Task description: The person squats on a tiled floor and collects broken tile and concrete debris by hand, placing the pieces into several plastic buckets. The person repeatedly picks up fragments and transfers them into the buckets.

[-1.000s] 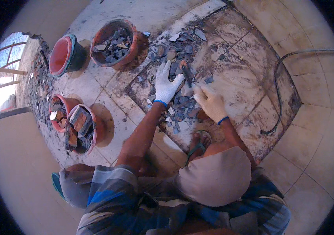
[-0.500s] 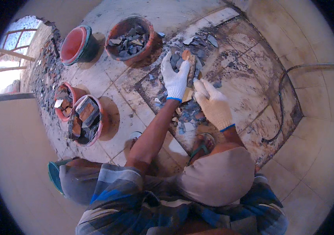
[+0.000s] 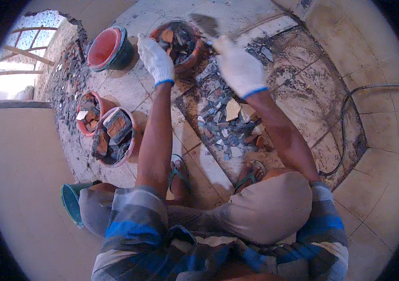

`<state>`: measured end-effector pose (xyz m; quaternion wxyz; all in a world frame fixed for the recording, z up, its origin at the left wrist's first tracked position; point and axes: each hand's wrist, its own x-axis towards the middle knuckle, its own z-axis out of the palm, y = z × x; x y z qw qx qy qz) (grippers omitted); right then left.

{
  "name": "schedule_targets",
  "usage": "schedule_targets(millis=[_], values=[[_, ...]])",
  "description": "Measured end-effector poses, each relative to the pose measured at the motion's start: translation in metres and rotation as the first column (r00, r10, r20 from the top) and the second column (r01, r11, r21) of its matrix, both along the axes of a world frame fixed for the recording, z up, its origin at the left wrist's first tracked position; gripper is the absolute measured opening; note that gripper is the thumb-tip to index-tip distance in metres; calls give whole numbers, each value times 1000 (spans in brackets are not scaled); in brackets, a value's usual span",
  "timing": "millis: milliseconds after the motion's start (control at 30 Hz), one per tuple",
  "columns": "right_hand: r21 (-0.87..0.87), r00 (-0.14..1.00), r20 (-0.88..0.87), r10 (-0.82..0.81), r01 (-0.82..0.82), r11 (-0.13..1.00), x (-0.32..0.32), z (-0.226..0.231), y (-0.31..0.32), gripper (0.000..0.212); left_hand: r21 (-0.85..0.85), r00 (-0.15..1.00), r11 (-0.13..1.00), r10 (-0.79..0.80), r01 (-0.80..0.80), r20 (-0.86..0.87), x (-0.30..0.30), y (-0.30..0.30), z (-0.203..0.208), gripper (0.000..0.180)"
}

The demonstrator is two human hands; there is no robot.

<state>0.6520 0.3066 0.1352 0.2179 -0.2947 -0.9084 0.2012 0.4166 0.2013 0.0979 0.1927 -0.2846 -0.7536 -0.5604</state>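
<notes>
rubble point(image 3: 179, 46) sits in the orange-red bucket point(image 3: 192, 64), ahead of the person on the tiled floor point(image 3: 129, 91); contents visible as dark grey chips with a reddish-brown chunk toward the left side, reaching near the rim.

left hand point(image 3: 156, 60), in a white knit glove with blue cuff edge, is at the left side of this bucket, fingers close together and extended; cannot tell whether it grips the rim. right hand point(image 3: 240, 68), gloved likewise, is narrow around the handle of a trowel point(image 3: 204, 24); the blade is blurred and stands just beyond the bucket's far right rim.

other containers:
- red bucket point(image 3: 102, 48), nested in a green bucket point(image 3: 123, 52), left of the orange-red one; both tilted, red inner wall showing.
- small red bucket point(image 3: 107, 105), nearer the person: dark and brown chunks, one white piece on top.
- pink-rimmed bucket point(image 3: 133, 125), just beside the small one: large grey and brick-brown blocks, piled up to the rim.
- teal bucket point(image 3: 70, 205), beside the left knee, partly hidden by the leg; mouth faces left, contents cannot be told.

a loose heap point(image 3: 223, 124) of grey shards lies on the floor between the arms, with pale yellowish fragments point(image 3: 233, 110) on top.
</notes>
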Motion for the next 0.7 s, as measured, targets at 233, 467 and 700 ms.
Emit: schedule_targets(millis=[233,467,700], values=[[-251,904,89,-417,426,869,215,-99,3,62,-142,866,855,-499,499,36,107,-26,-91,51],[-362,752,284,-595,659,659,321,-142,-107,64,-441,827,699,-474,563,304,169,-47,-148,69],[-671,850,324,-416,516,533,250,-147,-149,65,-426,766,637,-527,642,367,198,-30,-150,79]])
